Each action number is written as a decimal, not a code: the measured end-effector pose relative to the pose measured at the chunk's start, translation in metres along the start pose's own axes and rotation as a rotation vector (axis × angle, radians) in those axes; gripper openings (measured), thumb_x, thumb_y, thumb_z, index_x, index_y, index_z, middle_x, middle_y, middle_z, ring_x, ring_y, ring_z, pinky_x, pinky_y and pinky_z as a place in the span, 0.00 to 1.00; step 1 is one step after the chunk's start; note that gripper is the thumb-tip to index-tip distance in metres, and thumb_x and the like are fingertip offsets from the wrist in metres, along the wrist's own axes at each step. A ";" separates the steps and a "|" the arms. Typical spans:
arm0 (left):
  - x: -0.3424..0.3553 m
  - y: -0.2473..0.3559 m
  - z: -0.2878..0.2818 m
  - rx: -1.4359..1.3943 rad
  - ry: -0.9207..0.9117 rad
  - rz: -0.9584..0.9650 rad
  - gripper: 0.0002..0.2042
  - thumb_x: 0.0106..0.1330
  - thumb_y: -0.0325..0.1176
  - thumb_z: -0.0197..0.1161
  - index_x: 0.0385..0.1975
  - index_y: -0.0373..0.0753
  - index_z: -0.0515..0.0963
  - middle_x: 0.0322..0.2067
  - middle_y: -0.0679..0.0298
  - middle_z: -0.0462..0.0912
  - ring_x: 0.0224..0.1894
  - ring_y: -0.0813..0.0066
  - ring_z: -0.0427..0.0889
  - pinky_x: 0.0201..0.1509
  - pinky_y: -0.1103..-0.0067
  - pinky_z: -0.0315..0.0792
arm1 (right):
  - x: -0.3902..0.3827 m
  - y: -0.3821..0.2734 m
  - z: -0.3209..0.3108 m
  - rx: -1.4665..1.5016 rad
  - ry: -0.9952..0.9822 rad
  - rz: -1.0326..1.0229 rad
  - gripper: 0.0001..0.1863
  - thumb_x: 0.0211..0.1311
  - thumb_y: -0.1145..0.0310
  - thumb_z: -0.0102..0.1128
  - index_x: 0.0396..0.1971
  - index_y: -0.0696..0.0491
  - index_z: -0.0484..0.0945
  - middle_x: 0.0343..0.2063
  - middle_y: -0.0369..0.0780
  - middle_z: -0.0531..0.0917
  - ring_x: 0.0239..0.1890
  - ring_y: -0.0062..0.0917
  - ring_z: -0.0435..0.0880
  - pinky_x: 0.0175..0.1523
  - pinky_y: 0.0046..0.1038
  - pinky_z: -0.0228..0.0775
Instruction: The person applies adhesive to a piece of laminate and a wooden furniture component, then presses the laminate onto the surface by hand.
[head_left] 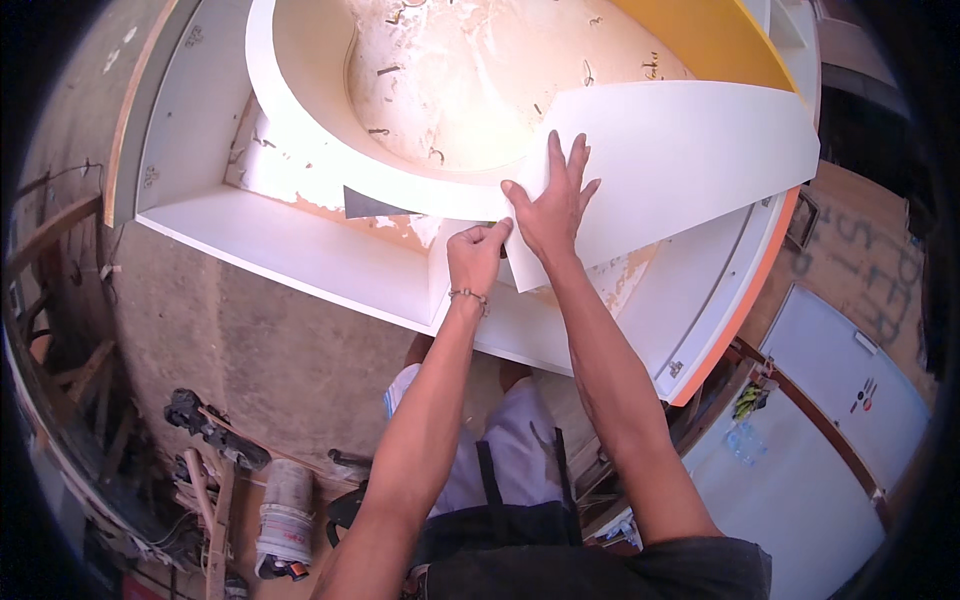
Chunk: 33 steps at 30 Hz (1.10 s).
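My right hand (556, 212) lies with its fingers spread on a white sheet (690, 150), near the sheet's left corner. The sheet rests over the right part of a large curved white cabinet (300, 243). Just left of it, my left hand (474, 258) is closed in a pinch at the rim of the cabinet's curved white top (330, 150). A bit of yellow-green and something dark show by its fingertips, too small to name. A dark grey strip (370, 204) sits at the rim further left.
Marks and small scraps lie on the pale surface (450, 80) inside the curve. A yellow curved panel (700, 35) stands at the far right. Behind me on the left are a bucket (285, 510) and wood pieces. White panels (790, 480) lie to the right, with a clear plastic bottle (745, 443).
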<state>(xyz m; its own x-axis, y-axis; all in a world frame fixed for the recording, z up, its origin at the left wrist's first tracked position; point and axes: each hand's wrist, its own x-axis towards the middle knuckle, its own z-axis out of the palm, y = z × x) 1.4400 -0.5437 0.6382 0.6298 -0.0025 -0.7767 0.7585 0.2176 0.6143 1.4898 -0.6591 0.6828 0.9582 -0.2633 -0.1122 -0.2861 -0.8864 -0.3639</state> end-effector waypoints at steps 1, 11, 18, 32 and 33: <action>-0.001 0.001 0.000 -0.025 0.005 -0.022 0.21 0.62 0.45 0.74 0.19 0.30 0.84 0.19 0.62 0.83 0.23 0.78 0.80 0.32 0.80 0.74 | 0.003 -0.002 0.001 0.013 0.010 -0.028 0.54 0.53 0.57 0.75 0.78 0.54 0.56 0.79 0.56 0.46 0.82 0.49 0.42 0.80 0.62 0.29; -0.002 0.005 -0.001 0.132 0.123 -0.037 0.25 0.61 0.50 0.74 0.20 0.28 0.86 0.20 0.56 0.87 0.24 0.71 0.85 0.35 0.74 0.78 | -0.008 0.007 -0.001 0.052 0.015 0.062 0.54 0.53 0.58 0.75 0.78 0.52 0.56 0.79 0.57 0.45 0.82 0.51 0.41 0.78 0.66 0.29; -0.001 0.015 -0.001 0.049 0.164 0.004 0.17 0.60 0.39 0.77 0.24 0.27 0.86 0.21 0.58 0.87 0.25 0.75 0.84 0.34 0.78 0.76 | -0.006 -0.002 0.000 0.032 0.036 0.113 0.53 0.53 0.58 0.75 0.78 0.50 0.56 0.79 0.57 0.44 0.82 0.51 0.41 0.78 0.65 0.29; 0.004 0.012 -0.008 -0.076 0.077 0.056 0.12 0.64 0.30 0.73 0.25 0.26 0.85 0.23 0.58 0.87 0.25 0.77 0.83 0.34 0.80 0.76 | -0.016 -0.013 -0.002 0.009 -0.012 0.113 0.53 0.53 0.60 0.75 0.78 0.50 0.56 0.79 0.57 0.43 0.82 0.51 0.41 0.78 0.65 0.31; 0.003 0.013 -0.006 -0.088 0.071 0.054 0.12 0.64 0.30 0.73 0.25 0.25 0.85 0.23 0.58 0.87 0.25 0.77 0.83 0.34 0.80 0.76 | -0.014 -0.013 -0.001 0.013 -0.011 0.078 0.52 0.53 0.60 0.75 0.78 0.50 0.57 0.79 0.57 0.43 0.82 0.51 0.41 0.79 0.65 0.31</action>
<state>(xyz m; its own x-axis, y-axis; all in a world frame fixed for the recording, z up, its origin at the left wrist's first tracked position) 1.4509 -0.5346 0.6426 0.6535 0.0803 -0.7526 0.7041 0.3006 0.6434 1.4803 -0.6443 0.6896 0.9329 -0.3271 -0.1505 -0.3599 -0.8584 -0.3656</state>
